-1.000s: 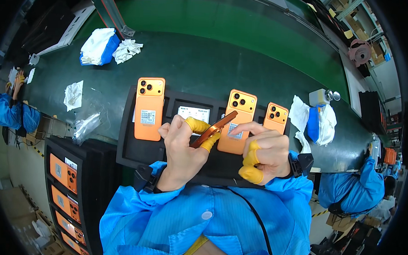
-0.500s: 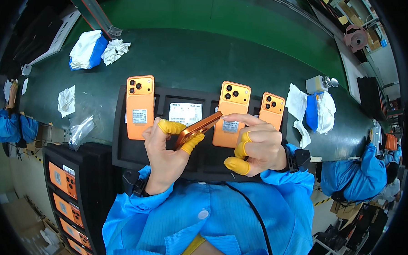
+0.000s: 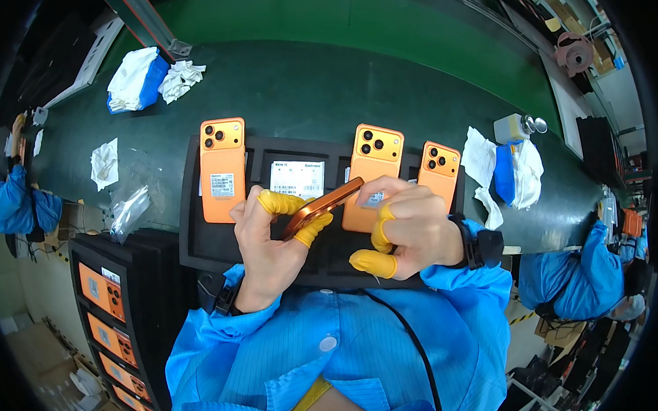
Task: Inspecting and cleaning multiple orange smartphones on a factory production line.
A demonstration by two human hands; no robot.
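Observation:
An orange smartphone (image 3: pixel 327 204) is gripped along its lower part by my left hand (image 3: pixel 267 250), with yellow finger cots on the thumb and a finger. It is tilted, its narrow side edge facing up. My right hand (image 3: pixel 424 239) holds nothing; its index finger reaches to the phone's upper end, the other fingers are bent, and the yellow-cotted thumb sits apart. Beneath them lies a black foam tray (image 3: pixel 208 246). Three orange phones rest on it, camera side up: a left one (image 3: pixel 223 160), a middle one (image 3: pixel 377 163) and a right one (image 3: pixel 439 179). Between them is a white printed label (image 3: pixel 298 178).
Stacked black trays (image 3: pixel 157 271) with orange phones stand at the lower left. White wipes in a blue pack (image 3: pixel 135 79) lie far left, another pack (image 3: pixel 514 177) at right beside a pump bottle (image 3: pixel 510 130). A clear plastic bag (image 3: pixel 132 208) lies left. Co-workers in blue sit both sides.
My right hand has shifted slightly, its thumb moving left and the index finger bending more at the phone's end. The left hand keeps its hold on the phone.

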